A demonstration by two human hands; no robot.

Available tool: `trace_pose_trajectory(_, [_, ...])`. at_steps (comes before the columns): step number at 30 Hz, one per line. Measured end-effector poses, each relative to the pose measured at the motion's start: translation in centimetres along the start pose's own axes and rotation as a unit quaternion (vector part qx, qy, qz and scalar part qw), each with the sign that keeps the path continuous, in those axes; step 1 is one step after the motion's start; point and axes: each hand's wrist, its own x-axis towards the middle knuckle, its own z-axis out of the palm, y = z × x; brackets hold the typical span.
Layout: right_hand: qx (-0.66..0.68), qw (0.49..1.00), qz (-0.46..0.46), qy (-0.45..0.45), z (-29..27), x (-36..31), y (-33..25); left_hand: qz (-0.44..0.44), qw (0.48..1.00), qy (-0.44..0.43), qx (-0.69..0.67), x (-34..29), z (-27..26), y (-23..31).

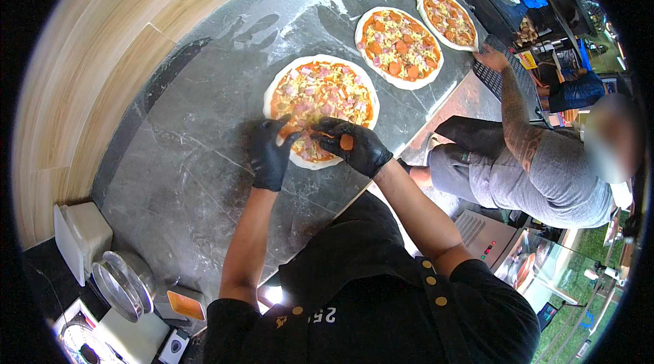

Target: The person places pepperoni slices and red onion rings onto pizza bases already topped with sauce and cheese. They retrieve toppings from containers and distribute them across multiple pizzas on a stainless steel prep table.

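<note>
Right hand [354, 148], black-gloved, pinches an orange-red sausage slice [347, 142] over the near edge of the nearest pizza [320, 95] — grip closed on it. Left hand [270, 153], gloved too, rests fingers bent at that same rim, touching the toppings; whether it holds anything, can't tell. The pizza lies on the floured grey stone bench [197, 159]. Beyond it, two more topped pizzas [399, 47] in a row — another person's tattooed arm [512, 108] reaches toward the farthest.

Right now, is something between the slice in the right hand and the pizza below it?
Nothing visible. The right hand holds the slice just above the near edge of the pizza. The left hand is beside it, not under it.
</note>
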Motion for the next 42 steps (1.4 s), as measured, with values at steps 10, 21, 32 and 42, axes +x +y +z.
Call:
trace_pose_trajectory(10, [0.192, 0.977, 0.089, 0.007, 0.1, -1.0, -0.9, 0.029, 0.982, -0.115, -0.148, 0.7, 0.9, 0.6])
trace_pose_trajectory(21, [0.248, 0.962, 0.008, 0.117, -3.3, -3.4, -2.5, 0.0, 0.981, -0.147, 0.13, 7.6, -1.5, -3.4])
trace_pose_trajectory(32, [0.055, 0.98, -0.147, 0.119, -1.1, -1.4, -1.1, -0.13, 0.925, -0.238, -0.265, 0.5, 7.0, 7.1])
trace_pose_trajectory(42, [-0.168, 0.896, -0.14, 0.387, -9.8, -13.8, 3.8, 0.047, 0.971, -0.232, 0.033, 0.8, 9.6, 3.2])
